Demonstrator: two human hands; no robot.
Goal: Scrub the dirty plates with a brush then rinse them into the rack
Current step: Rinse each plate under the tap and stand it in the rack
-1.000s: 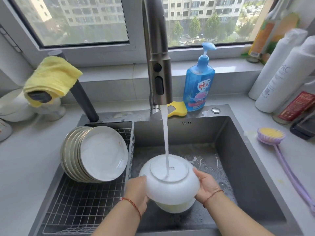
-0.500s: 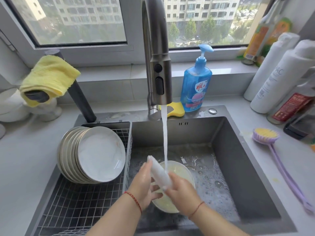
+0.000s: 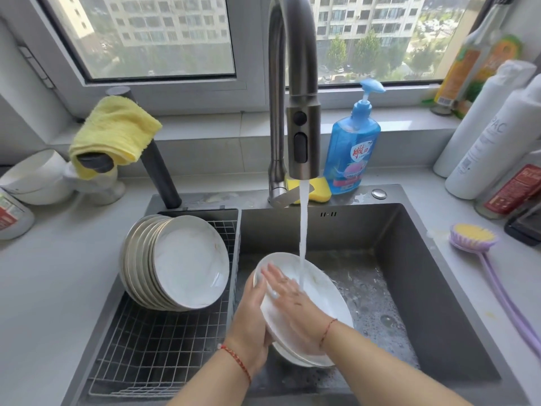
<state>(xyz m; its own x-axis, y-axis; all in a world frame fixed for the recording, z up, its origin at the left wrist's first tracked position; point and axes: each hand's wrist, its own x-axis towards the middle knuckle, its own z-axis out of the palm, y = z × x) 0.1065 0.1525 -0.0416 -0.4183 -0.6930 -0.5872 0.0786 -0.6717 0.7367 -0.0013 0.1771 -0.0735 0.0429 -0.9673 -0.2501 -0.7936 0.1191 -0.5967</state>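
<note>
Sunny windows with tall buildings outside look down on a grey steel sink (image 3: 424, 276) set in a pale counter (image 3: 44, 288). Water runs from the tall metal tap (image 3: 301, 136).

Most of the job looks done. A row of round white plates (image 3: 175, 262) stands on edge in the wire rack (image 3: 152, 347) on the left side of the sink. The purple long-handled brush with yellow bristles (image 3: 474, 238) lies on the counter at the right, so scrubbing seems finished for now.

One white plate (image 3: 322, 291) is under the water, tilted. Another white dish seems to sit under it, so a little work is probably left.

The left hand (image 3: 251, 320) grips the plate's left edge with curled fingers. The right hand (image 3: 292, 300) lies flat on the plate's face with straight fingers, as if rubbing it clean. Next, I think, this plate goes to the rack.
</note>
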